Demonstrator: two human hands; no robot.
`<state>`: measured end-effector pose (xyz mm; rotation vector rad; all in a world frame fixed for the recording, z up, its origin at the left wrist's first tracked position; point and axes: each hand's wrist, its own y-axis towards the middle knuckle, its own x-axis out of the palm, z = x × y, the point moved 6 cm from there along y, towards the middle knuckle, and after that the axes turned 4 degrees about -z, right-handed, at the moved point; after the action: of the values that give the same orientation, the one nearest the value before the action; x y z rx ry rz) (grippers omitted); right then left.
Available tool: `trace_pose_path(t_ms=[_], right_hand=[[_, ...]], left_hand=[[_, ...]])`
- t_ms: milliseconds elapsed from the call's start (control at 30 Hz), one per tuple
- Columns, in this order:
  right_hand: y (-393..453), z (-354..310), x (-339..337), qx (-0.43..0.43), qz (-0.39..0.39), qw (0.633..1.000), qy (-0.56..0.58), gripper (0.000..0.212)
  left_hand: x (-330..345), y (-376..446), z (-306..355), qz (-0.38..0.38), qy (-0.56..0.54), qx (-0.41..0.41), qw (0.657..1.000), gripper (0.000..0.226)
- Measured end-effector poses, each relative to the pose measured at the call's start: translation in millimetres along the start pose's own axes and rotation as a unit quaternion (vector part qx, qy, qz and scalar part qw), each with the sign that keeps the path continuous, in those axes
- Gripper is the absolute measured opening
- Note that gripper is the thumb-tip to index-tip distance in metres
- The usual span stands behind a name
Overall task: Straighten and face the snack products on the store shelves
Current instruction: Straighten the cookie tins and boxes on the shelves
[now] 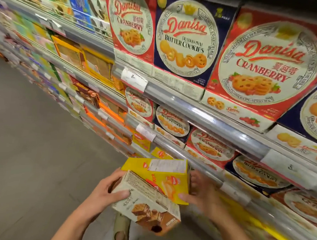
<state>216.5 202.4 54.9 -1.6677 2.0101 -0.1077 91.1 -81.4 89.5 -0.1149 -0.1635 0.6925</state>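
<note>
I hold two snack boxes low in front of the shelves. My left hand (108,188) grips a cream box with brown cake pictures (150,208), thumb across its top face. My right hand (199,191) grips a yellow box (162,176) from the right side, thumb on its front lower corner. The yellow box lies tilted on top of the cream one, label side up. More yellow boxes (141,141) stand on the shelf just above and behind.
Red cranberry boxes (265,70) and blue butter cookie boxes (184,43) fill the shelves to the right. A grey shelf rail (199,114) with price tags runs diagonally. Bare grey floor (34,150) lies on the left. My foot shows below the boxes.
</note>
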Motion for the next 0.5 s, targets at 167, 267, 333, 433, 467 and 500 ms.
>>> trace_pose_path(t_ms=[167, 267, 333, 433, 467, 500], right_hand=[[3, 17, 35, 0.038, 0.107, 0.990, 0.078, 0.084], [-1, 29, 51, 0.070, 0.141, 0.979, 0.131, 0.082], [-3, 27, 60, 0.095, 0.171, 0.968, 0.157, 0.090], [-8, 22, 66, 0.085, 0.206, 0.960, 0.169, 0.093], [-10, 21, 68, 0.083, 0.209, 0.959, 0.173, 0.092], [-11, 19, 69, 0.081, 0.209, 0.959, 0.175, 0.091]], left_hand=[[-49, 32, -17, -0.032, 0.050, -0.019, 0.998, 0.055], [-65, 46, -32, -0.065, 0.079, -0.039, 0.994, 0.061], [-67, 53, -37, -0.097, 0.063, -0.047, 0.992, 0.058], [-66, 66, -35, -0.136, 0.076, -0.054, 0.986, 0.053], [-66, 70, -34, -0.143, 0.081, -0.055, 0.985, 0.051], [-66, 74, -33, -0.149, 0.086, -0.057, 0.983, 0.048]])
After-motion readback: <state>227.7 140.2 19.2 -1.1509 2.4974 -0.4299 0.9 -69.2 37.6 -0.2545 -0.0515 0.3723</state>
